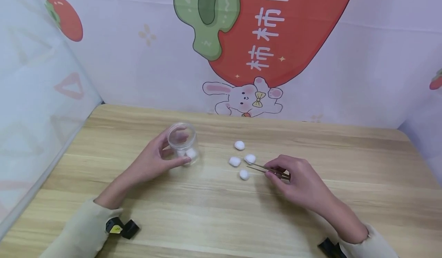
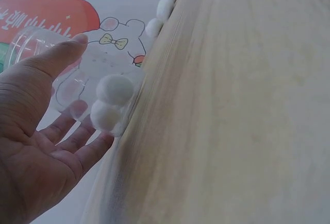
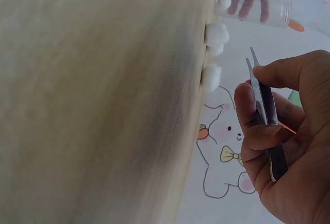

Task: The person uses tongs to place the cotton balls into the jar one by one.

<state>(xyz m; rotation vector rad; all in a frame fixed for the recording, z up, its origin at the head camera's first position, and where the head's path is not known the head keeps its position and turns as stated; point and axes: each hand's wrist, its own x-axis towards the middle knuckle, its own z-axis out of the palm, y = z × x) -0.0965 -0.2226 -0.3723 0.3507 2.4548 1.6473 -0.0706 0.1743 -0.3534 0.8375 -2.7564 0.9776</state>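
A clear open-topped jar (image 1: 182, 143) stands on the table with two cotton balls (image 2: 114, 90) visible at its bottom. My left hand (image 1: 155, 156) holds the jar from the side, thumb in front and fingers behind. In my right hand (image 1: 300, 179) is a pair of metal tweezers (image 3: 265, 105), pinched between thumb and fingers. The tips stand slightly apart with nothing between them, close beside a loose cotton ball (image 1: 250, 158). Several cotton balls lie in a small group between the hands, among them a front one (image 1: 244, 175) and a rear one (image 1: 239, 145).
The wood-grain table (image 1: 207, 219) meets a printed cloth backdrop (image 1: 138, 66) at its far edge. Another pale cloth (image 1: 38, 97) hangs along the left side. Black wrist devices sit on both sleeves, one by the left sleeve (image 1: 77, 231).
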